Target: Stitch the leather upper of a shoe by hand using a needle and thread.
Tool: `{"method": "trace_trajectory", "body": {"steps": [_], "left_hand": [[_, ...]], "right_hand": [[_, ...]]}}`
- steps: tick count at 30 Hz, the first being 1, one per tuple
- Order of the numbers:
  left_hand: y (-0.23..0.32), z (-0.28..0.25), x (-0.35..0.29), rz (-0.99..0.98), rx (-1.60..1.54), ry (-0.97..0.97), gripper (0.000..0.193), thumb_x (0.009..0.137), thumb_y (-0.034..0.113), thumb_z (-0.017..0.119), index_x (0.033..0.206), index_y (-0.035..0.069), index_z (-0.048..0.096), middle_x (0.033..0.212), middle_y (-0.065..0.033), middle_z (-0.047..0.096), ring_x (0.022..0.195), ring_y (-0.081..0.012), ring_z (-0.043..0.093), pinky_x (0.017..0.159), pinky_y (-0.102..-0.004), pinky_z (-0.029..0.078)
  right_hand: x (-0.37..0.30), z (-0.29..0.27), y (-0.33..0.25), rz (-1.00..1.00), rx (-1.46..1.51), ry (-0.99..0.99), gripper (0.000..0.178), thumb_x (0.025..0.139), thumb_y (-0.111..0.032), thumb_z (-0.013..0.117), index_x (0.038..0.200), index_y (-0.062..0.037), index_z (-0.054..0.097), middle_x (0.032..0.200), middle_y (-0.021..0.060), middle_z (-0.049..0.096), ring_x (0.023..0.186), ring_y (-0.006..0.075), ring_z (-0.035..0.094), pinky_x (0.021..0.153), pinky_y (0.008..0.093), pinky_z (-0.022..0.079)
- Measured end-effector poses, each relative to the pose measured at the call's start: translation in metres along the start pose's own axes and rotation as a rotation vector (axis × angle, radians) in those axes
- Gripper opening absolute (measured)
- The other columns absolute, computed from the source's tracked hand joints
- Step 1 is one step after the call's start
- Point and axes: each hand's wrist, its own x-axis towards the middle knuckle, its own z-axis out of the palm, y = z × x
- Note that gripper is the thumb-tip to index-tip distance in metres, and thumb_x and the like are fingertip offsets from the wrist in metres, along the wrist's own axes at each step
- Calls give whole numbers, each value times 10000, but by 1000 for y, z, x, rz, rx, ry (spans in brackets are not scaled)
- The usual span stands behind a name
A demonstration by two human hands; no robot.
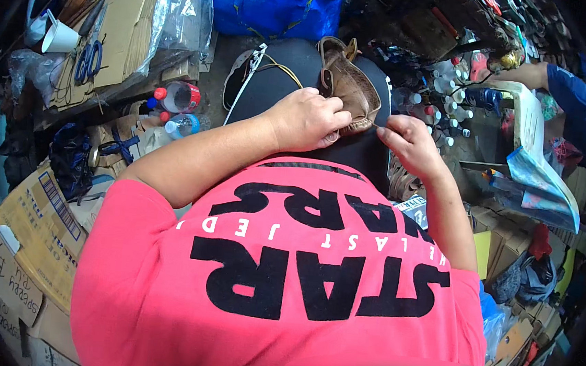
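A brown leather shoe [353,86] lies across my lap on the dark trousers [282,64], its opening pointing away from me. My left hand [314,119] is closed on the shoe's near left edge, holding it steady. Just right of the shoe's near end, my right hand [411,145] is closed in a pinch. A thin thread seems to run from the stitched edge to its fingertips. The yellowish cord [282,69] loops over the trousers left of the shoe. The shoe's near underside is hidden by my left fingers.
A blue bag [277,4] stands ahead. Plastic bottles [179,96] lie to the left, with more bottles [447,102] to the right. Scissors [89,61] and a white cup [60,35] rest by flattened cardboard [123,22]. Another person's arm [525,76] reaches in beside a pale chair [528,119].
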Motion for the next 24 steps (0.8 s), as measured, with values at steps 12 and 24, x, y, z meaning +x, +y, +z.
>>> {"method": "trace_trajectory", "body": {"steps": [12,24], "left_hand": [[-57,-12,58,-82,-611,-152,273,757,145,569,994,88,691,957,-91,602,958,-234,566,861,-327,450],[-61,-7,76,-160,-796,-386,157,815,121,624,943,50,680,858,-55,668,814,-149,617,780,-289,481]], "right_hand": [[-27,-18,-7,292,507,153,211,844,-98,623,680,-10,524,653,-26,414,621,65,428,563,235,349],[-4,-10,-33,114,-120,156,222,802,-24,624,1004,-80,697,748,71,527,673,174,545,616,291,443]]}}
